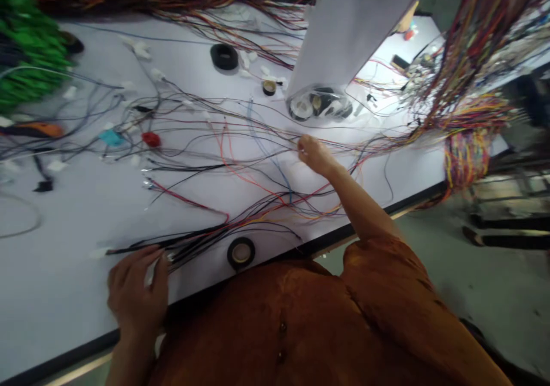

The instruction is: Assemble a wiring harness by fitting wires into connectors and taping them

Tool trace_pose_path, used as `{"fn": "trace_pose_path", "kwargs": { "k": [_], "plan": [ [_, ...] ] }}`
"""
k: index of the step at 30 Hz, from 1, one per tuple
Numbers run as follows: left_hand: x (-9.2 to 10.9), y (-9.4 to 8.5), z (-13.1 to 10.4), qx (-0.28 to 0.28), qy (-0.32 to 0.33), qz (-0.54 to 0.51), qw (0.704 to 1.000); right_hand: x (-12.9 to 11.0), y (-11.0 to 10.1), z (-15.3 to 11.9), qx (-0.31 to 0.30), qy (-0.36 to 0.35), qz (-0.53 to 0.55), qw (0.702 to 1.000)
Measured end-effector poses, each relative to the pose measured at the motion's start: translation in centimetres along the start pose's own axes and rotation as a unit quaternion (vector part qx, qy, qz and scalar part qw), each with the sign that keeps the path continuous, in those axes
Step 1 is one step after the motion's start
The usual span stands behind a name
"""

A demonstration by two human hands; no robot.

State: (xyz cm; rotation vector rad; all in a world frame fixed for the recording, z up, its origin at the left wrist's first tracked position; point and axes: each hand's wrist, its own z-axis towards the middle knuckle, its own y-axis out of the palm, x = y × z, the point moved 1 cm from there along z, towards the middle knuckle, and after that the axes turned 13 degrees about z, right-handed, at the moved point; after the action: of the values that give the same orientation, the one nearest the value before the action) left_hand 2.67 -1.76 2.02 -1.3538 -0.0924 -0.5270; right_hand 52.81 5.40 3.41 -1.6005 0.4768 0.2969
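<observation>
Long thin wires (pixel 258 125) run across the white table. My right hand (pixel 315 156) is closed around some of them near the middle of the table. At the lower left, my left hand (pixel 140 286) has its thumb and fingers curled at the ends of a black-sleeved wire bundle (pixel 184 240); a small pale piece lies between thumb and fingers, too blurred to name. Red wires (pixel 189 201) with small metal ends lie above that bundle. A roll of black tape (pixel 240 252) rests near the front edge, right of my left hand.
A white pillar (pixel 339 31) rises from the table, with wrapped tape rolls (pixel 320 104) at its base. Green material (pixel 30 48) is piled at upper left. Thick wire bundles (pixel 468 145) hang over the right side. Another black tape roll (pixel 224 56) lies farther back.
</observation>
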Motion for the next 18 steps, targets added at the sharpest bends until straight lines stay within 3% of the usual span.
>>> {"fn": "trace_pose_path", "kwargs": {
  "k": [3, 6, 10, 13, 16, 18],
  "plan": [
    [0.7, -0.9, 2.9, 0.024, 0.047, 0.003, 0.999, 0.1, -1.8, 0.0, 0.079, 0.034, 0.022, 0.996],
    [2.5, -0.1, 7.8, -0.028, 0.108, 0.014, 0.994, -0.7, -2.3, 0.2, 0.053, 0.009, -0.001, 0.999],
    [4.7, 3.8, 16.3, -0.132, 0.171, 0.023, 0.976, -2.5, -1.2, 0.6, -0.015, 0.005, -0.018, 1.0],
    [4.9, 6.8, 21.4, -0.175, 0.176, 0.081, 0.965, -2.7, -1.5, 0.5, -0.033, 0.001, 0.016, 0.999],
    [4.0, 8.0, 23.7, -0.184, 0.134, 0.154, 0.962, -1.2, -3.8, -0.4, 0.082, 0.022, 0.139, 0.987],
    [3.4, 7.9, 23.8, -0.173, 0.116, 0.166, 0.964, 0.5, -5.5, -1.3, 0.182, 0.078, 0.257, 0.946]
  ]
}}
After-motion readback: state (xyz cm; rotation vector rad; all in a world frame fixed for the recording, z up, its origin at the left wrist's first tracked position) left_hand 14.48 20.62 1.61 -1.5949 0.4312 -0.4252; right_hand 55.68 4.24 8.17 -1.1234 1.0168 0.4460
